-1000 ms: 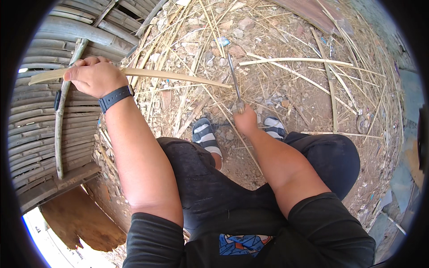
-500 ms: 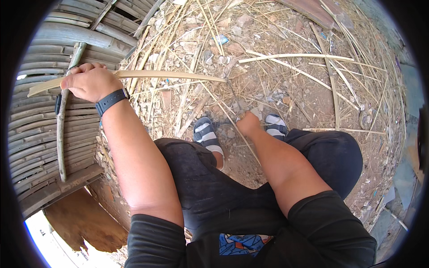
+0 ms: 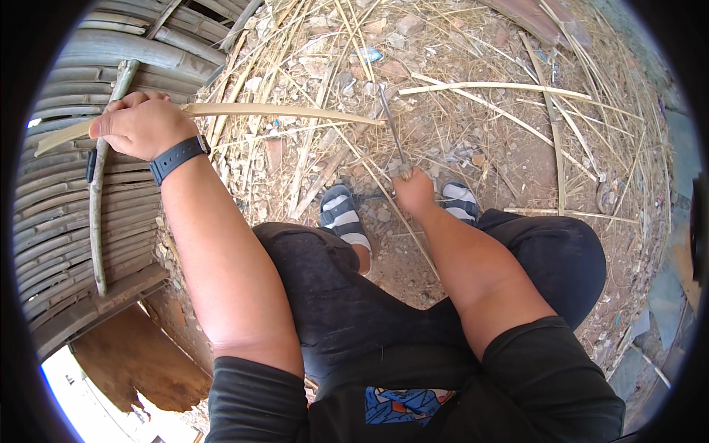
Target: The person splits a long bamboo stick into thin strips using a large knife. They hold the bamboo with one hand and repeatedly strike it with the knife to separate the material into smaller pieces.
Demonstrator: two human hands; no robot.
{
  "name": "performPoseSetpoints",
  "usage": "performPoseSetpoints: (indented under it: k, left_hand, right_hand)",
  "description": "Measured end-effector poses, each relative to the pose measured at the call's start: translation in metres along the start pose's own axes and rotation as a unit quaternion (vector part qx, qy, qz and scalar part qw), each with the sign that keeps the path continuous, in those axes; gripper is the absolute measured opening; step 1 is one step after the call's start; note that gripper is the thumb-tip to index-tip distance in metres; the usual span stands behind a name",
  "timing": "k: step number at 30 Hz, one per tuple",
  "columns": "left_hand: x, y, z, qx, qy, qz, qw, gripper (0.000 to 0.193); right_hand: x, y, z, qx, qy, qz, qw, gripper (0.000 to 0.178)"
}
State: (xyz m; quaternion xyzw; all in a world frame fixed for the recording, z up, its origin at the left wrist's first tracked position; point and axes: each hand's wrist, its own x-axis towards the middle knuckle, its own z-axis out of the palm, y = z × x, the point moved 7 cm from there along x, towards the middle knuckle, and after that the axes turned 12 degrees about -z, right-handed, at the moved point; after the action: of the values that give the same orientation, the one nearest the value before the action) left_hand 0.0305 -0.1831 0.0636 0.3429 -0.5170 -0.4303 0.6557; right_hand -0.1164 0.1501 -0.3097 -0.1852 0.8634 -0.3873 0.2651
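My left hand (image 3: 144,125) is wrapped round a long, pale split bamboo strip (image 3: 266,111), out at the left beside the slatted bamboo wall. One end of the strip sticks out past my thumb, and the other reaches across to the middle. Between my feet, my right hand (image 3: 415,190) is closed round the handle of a knife with a long, narrow blade (image 3: 391,125). The blade points away from me, and the strip's right end lies at its side. Whether blade and strip touch, I cannot tell.
At the left stands the bamboo slat wall (image 3: 66,207) with an upright pole (image 3: 100,214). Several loose bamboo strips (image 3: 502,88) lie over stony ground littered with straw and shavings. My sandalled feet (image 3: 341,214) are close to the right hand. A brown board (image 3: 528,18) lies at the far right.
The knife's blade has swung up and shows more plainly beside the strip's end. My left hand has shifted slightly left and away from me with the strip.
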Motion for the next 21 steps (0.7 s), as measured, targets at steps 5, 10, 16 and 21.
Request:
performPoseSetpoints:
  k: [5,10,16,21]
  left_hand:
    - [-0.001,0.002,0.0,-0.014,0.006,-0.023,1.0,0.069]
    - [-0.003,0.005,0.002,-0.003,-0.005,0.0,1.0,0.068]
    - [-0.004,0.003,0.002,-0.017,0.004,-0.009,1.0,0.067]
    - [-0.003,0.001,0.0,-0.017,0.0,-0.012,1.0,0.066]
  right_hand:
    - [-0.004,-0.052,-0.02,-0.021,0.059,-0.045,0.997,0.042]
    - [-0.008,0.008,0.01,-0.139,-0.096,-0.037,0.985,0.05]
    - [-0.004,0.02,0.019,-0.116,-0.178,0.065,0.975,0.05]
    - [-0.012,0.016,0.011,-0.012,-0.148,0.08,0.986,0.052]
